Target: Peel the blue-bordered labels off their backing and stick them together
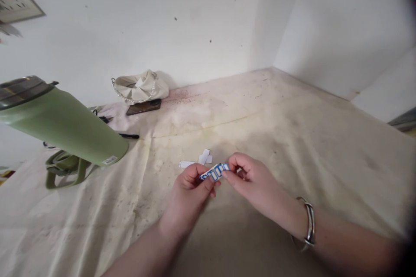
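Between my two hands is a small bundle of white paper strips with blue markings, fanned a little. My left hand pinches its left end between thumb and fingers. At the right end, the thumb and fingertips of my right hand are closed on it too. Just beyond the hands, a few blank white paper strips lie crossed over each other on the cloth. Another white strip rests flat to their left. My fingers cover part of the held strips.
A large green tumbler stands at the left, with a green strap or handle beside its base. Farther back are a black pen, a phone and a cream pouch with a bead chain. A creased cloth covers the table up to the walls.
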{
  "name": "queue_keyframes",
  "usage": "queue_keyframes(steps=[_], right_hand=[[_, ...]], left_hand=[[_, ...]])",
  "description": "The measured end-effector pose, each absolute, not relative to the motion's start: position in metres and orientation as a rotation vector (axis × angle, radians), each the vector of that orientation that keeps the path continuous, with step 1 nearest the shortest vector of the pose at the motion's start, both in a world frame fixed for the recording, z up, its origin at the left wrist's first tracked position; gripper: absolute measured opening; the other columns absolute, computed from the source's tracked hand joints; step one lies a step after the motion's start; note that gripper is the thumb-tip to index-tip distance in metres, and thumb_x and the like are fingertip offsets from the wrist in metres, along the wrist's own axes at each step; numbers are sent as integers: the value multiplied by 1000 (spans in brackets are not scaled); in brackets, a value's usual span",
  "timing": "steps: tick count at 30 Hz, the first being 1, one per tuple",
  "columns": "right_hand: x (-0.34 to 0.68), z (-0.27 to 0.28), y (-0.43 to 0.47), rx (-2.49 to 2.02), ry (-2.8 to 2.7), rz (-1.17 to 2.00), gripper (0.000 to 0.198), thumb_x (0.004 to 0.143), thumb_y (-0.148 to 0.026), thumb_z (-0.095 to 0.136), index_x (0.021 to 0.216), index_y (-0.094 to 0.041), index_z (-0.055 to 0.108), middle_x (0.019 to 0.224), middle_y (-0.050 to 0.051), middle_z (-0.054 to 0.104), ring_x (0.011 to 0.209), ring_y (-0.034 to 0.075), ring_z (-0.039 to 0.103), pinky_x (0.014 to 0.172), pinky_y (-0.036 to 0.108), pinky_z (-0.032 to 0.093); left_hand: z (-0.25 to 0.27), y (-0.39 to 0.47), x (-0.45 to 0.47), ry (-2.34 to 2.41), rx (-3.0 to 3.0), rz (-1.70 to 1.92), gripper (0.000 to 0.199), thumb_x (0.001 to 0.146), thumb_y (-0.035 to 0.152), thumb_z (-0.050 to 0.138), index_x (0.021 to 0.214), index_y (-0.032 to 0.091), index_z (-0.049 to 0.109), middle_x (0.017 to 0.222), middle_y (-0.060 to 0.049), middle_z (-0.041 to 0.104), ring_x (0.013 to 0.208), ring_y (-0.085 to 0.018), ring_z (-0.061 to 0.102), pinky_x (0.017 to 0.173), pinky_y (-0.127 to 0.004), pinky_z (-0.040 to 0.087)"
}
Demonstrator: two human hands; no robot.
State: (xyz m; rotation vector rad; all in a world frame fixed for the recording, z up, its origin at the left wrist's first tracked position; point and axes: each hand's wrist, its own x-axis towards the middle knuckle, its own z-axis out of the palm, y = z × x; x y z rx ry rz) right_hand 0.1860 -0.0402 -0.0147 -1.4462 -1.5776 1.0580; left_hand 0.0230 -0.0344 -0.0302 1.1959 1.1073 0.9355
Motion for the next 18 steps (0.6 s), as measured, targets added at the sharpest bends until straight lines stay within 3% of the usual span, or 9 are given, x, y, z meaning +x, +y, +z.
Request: queue_keyframes(steps=[5,9,13,18], right_hand=[[193,-10,-38,-1379,-1391,1074,15,79,-21,49,71,-22,37,63,-4,49,52,10,45,47,21,34],[196,-7,-36,-1318,-1397,1041,3,83,-24,48,83,-20,48,70,-1,56,63,13,53,56,24,42],[196,-4,-40,-1342,-1540,952,9,85,-25,48,85,-20,56,73,1,59,64,14,53,57,24,42],[192,-10,-46,-1319,-1626,1018,10,90,-25,40,89,-22,49,72,-1,61,64,14,58,58,24,44]], left_hand=[[-28,-32,25,1149,1181,935,17,74,31,66,76,16,57,65,1,63,51,-8,48,51,-19,35],[-27,-32,25,1171,1211,917,17,74,31,65,76,16,59,64,0,63,52,-9,49,53,-20,36],[-30,-32,23,1208,1273,905,13,76,29,61,78,16,58,61,1,59,51,-8,46,51,-20,34],[-31,-32,20,1395,1573,837,10,79,25,54,77,18,60,62,1,57,54,-11,48,50,-21,34]])
